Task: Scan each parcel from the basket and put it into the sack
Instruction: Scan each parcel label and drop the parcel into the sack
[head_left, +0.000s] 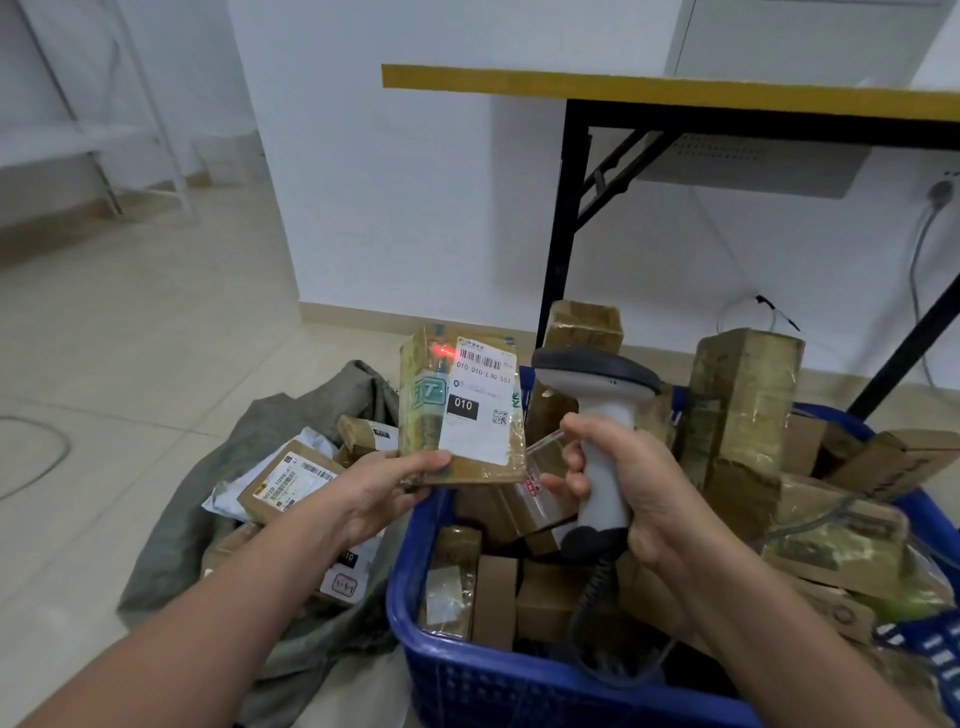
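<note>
My left hand (387, 491) pinches the lower edge of a taped cardboard parcel (460, 402) and holds it upright above the basket's left rim, white label facing me. A red scanner light falls on the parcel's top, just left of the barcode. My right hand (631, 486) grips the white handle of a barcode scanner (597, 387), whose dark head points at the parcel. The blue plastic basket (511, 680) below is heaped with several brown parcels. The grey-green sack (208, 488) lies open on the floor to the left, with several parcels inside.
A yellow-topped table (670, 91) on black legs stands behind the basket against the white wall. Cables hang at the right wall. A white metal frame (130, 130) stands at the far left. A grey cable lies curved on the tiled floor left of the sack.
</note>
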